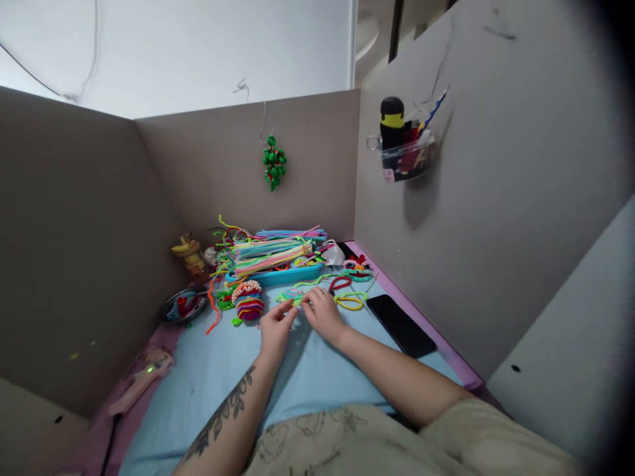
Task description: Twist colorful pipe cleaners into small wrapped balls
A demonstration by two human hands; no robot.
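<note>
My left hand (276,322) and my right hand (322,313) come close together above the blue cloth, fingertips pinched on a pastel green and turquoise pipe cleaner piece (290,295). The fingers cover part of this fuzzy piece, so its full shape is hidden. To the left of my left hand stands a striped multicoloured pipe cleaner figure (249,301) with a peach ruffled top. Just right of my right hand lie a yellow pipe cleaner loop (350,303) and a red pipe cleaner loop (340,283).
Behind the hands, bundled pipe cleaners (272,255) fill a blue tray (282,275). A phone (401,325) lies right; a glue gun (143,380) and a dark bowl (183,305) are left. Grey partitions (307,172) enclose the table, with a holder (407,158) hung on the right.
</note>
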